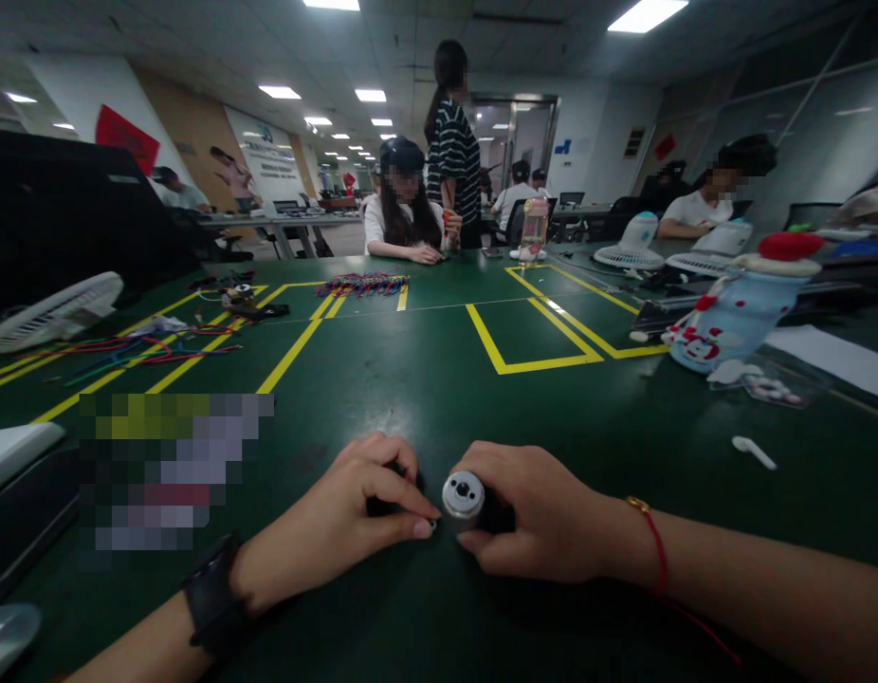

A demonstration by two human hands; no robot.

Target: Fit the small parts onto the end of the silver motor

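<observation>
Small motor (463, 497), metal cylinder with silver end cap, lies on green worktop (425, 379) near front edge. Right hand (545, 517) wrapped around its dark body. Left hand (354, 517) closed on dark part, thumb and finger pinching tiny piece just beside cap. Motor probably stiff, dense, smooth; best hold by body sides.

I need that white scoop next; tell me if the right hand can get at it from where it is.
Probably yes: the white scoop lies alone on bare green table, nothing between it and the right hand, though that hand grips a small motor.
</observation>
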